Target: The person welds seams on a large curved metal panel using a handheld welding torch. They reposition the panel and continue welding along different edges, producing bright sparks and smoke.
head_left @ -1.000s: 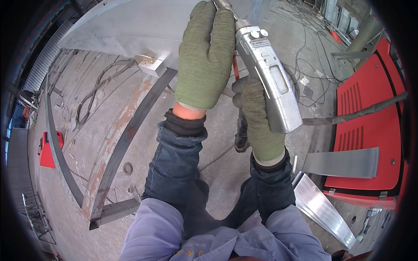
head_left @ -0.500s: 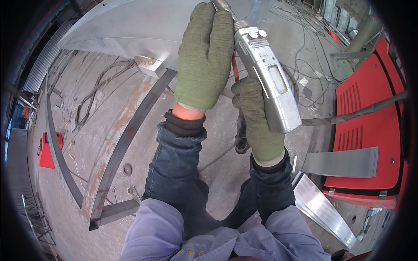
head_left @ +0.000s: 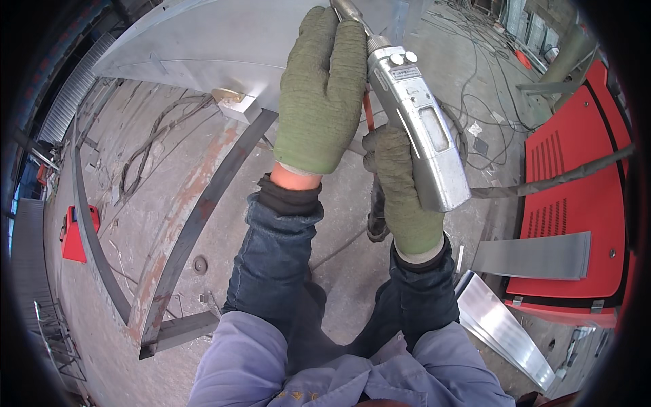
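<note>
A silver handheld laser welding gun [head_left: 420,125] slants up and left, with its nozzle at the top edge of the picture. My right hand [head_left: 401,183], in a green work glove, is closed round its lower part; the gun's body hides some of the fingers. My left hand [head_left: 320,95], gloved the same way, lies back up beside the nozzle, over the large grey metal panel [head_left: 196,51]. Its fingers stretch forward, and their tips reach the nozzle's side. Whether they touch the nozzle or the panel I cannot tell.
Left of me, a curved, rust-stained steel frame [head_left: 203,197] stands over the concrete floor. A small red case [head_left: 80,234] lies beyond it. At right is a red cabinet [head_left: 573,203] with a dark hose [head_left: 542,182] across it. Metal strips [head_left: 505,329] lean there; cables [head_left: 468,88] lie behind.
</note>
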### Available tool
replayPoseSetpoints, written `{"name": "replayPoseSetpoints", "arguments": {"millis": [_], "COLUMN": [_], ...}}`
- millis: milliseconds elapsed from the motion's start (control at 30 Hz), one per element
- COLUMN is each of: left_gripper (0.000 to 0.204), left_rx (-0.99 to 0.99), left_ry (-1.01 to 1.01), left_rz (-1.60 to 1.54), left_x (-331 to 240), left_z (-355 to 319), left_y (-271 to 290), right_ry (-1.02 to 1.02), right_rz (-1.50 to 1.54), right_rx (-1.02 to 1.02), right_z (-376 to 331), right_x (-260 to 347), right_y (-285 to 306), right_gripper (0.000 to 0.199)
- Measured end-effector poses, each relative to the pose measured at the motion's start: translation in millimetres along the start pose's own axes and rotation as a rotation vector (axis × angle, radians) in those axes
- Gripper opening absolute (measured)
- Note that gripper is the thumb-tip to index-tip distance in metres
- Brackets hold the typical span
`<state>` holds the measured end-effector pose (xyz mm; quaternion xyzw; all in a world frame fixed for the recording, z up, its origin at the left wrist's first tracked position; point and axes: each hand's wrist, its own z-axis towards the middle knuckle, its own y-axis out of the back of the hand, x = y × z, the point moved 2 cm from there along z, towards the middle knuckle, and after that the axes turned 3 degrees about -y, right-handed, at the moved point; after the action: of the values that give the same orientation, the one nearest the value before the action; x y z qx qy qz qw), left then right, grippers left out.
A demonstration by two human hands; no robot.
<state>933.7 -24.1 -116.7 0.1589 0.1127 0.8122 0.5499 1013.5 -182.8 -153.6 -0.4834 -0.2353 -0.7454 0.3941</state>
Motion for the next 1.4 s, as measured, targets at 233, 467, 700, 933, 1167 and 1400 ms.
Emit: {"name": "replayPoseSetpoints", "arguments": {"millis": [233, 467, 700, 933, 1167, 1400], "left_gripper": [0.055, 0.059, 0.064, 0.058, 0.057, 0.048], "left_rx": [-0.032, -0.032, -0.027, -0.001, -0.021, -0.112], "left_ry": [0.017, 0.026, -0.009, 0.010, 0.022, 0.127], "left_rz": [-0.099, -0.129, -0.017, -0.051, -0.107, -0.301], "left_x": [4, -2, 0, 1, 0, -7], "left_z": [-2, 1, 0, 1, 3, 9], "left_y": [-2, -2, -2, -1, 1, 4], "right_ry": [0.085, 0.059, 0.054, 0.040, 0.047, 0.028], "right_rz": [0.001, 0.015, 0.021, 0.016, 0.104, 0.144], "right_rx": [-0.040, -0.055, -0.052, 0.024, 0.048, -0.009], "right_z": [2, 1, 1, 0, -3, -1], "right_x": [-2, -1, 1, -4, 2, 12], "right_y": [-3, -4, -3, 2, 5, 2], "right_gripper": [0.039, 0.038, 0.038, 0.028, 0.036, 0.036]}}
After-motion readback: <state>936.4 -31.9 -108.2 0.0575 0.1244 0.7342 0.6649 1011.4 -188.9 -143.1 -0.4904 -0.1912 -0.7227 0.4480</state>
